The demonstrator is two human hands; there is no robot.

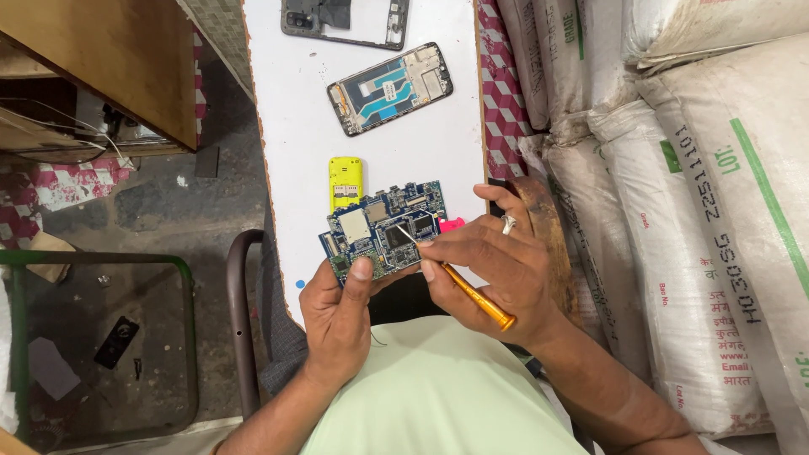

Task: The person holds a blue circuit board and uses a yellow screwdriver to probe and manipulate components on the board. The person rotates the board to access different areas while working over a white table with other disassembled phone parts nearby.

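The left hand point(341, 307) grips a blue phone circuit board point(383, 229) by its near-left corner, thumb pressed on top and fingers closed underneath, holding it tilted just above the near end of the white tabletop point(295, 126). The right hand point(497, 265) is closed, pen-fashion, around an orange-handled precision screwdriver point(472, 295), its metal tip resting on the board near a shielded chip. The step in hand appears to be working a screw or shield on the board. The next move calls for a steady tip and a firm left-hand hold, lest the tool slip across the components. A small yellow part point(345, 183) lies just beyond the board; two stripped phone frames point(389, 88) lie farther off. Woven sacks point(699, 211) stand at right.
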